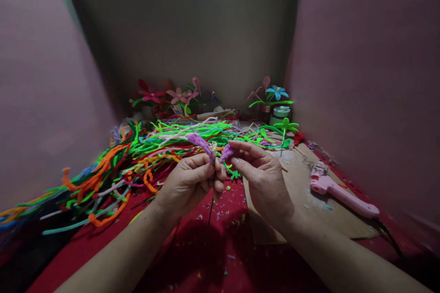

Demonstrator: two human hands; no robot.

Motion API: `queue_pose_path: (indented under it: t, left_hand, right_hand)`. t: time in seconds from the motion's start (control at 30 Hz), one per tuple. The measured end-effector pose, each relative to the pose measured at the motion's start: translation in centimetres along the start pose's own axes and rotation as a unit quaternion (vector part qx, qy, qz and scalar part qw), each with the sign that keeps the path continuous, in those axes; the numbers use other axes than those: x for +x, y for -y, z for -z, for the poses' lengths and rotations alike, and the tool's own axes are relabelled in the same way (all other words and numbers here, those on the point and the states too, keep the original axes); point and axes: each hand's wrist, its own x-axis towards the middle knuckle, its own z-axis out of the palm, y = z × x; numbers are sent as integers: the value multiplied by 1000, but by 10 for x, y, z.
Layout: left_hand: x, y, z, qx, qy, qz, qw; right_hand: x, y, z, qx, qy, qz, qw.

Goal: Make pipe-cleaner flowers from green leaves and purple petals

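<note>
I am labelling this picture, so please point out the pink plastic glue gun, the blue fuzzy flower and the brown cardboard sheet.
Pink plastic glue gun (351,199): head view, on its handle.
Blue fuzzy flower (283,94): head view, on a petal.
Brown cardboard sheet (264,231): head view, on its near corner.

The single view looks from the person's head, forward and slightly down, over the near edge of the table covered in dark red cloth (230,219), toward a plain grey wall (192,23); both bare forearms enter close below, the wall stands farther off.
</note>
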Motion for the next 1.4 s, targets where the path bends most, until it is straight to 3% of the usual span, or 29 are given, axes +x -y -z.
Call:
queue_pose_path:
  t: [0.4,0.57,0.67,0.73,0.77,0.83,0.9,0.93,1.0,1.07,1.17,1.27,1.4]
  left_hand:
    - [-4,-6,3,112,-10,-51,992]
    - [-5,-13,3,143,0,-25,989]
    - [-6,-16,4,150,5,-6,989]
    - [-6,-16,6,132,-4,6,991]
    - [-7,-16,6,123,-12,10,992]
    - [-6,-15,7,107,-27,14,994]
    - [-5,-14,7,106,-44,11,993]
    - [-5,-13,7,109,-50,8,993]
    - [-3,-12,6,115,-52,3,992]
    - [-2,-11,4,115,-52,-1,992]
    - [-2,-10,2,98,-54,-6,994]
    - [-2,-10,2,91,-50,-4,995]
    - [-2,-10,5,70,-43,-7,997]
  right_hand:
    - [16,4,23,-60,-61,49,995]
    - [20,7,31,-93,-74,53,992]
    - [13,18,51,-177,-88,85,976]
    - [2,28,76,-320,-80,113,937]
    - [-5,32,92,-423,-76,136,893]
    - [-20,40,124,-643,-39,144,751]
    - [-35,46,152,-786,-49,99,608]
    - [-41,48,163,-828,-49,66,555]
    - [-50,50,176,-869,-43,8,493]
    - [-53,50,181,-878,-28,-29,477]
    - [-52,47,184,-875,-25,-45,481]
    - [-52,41,191,-866,-26,-11,500]
    - [-56,41,199,-830,-56,84,549]
